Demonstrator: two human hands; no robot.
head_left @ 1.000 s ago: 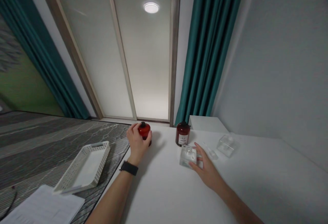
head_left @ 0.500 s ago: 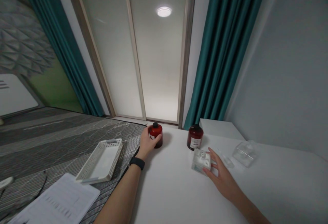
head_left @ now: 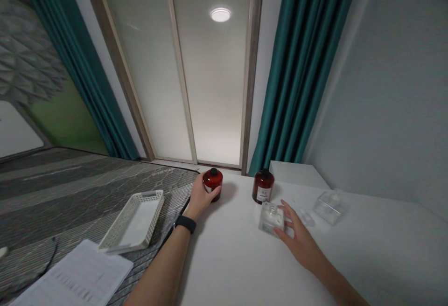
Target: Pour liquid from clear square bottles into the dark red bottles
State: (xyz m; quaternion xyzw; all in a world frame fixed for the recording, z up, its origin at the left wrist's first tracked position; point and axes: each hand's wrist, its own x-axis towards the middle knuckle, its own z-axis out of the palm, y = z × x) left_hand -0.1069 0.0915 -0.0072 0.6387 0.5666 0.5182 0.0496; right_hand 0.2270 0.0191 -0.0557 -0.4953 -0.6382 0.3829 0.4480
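Red bottle [head_left: 214, 178] is wrapped up in your left hand [head_left: 200, 198]; your right hand [head_left: 297, 238] has got the clear box [head_left: 269, 219] pinched, right by that brown bottle [head_left: 263, 181]

Covered labels, unreadable print, cut edges.
The left grip [head_left: 200, 198] hides part of the red bottle [head_left: 214, 178] and most of its label; the right grip [head_left: 299, 240] covers one side of the clear box [head_left: 270, 219], and finger contact there cannot be told. Print on the brown bottle [head_left: 263, 179] and papers [head_left: 79, 273] is too small to read. The bottom edge cuts the papers and both forearms [head_left: 168, 259]; the left edge crops a white object [head_left: 3, 252], unidentifiable.
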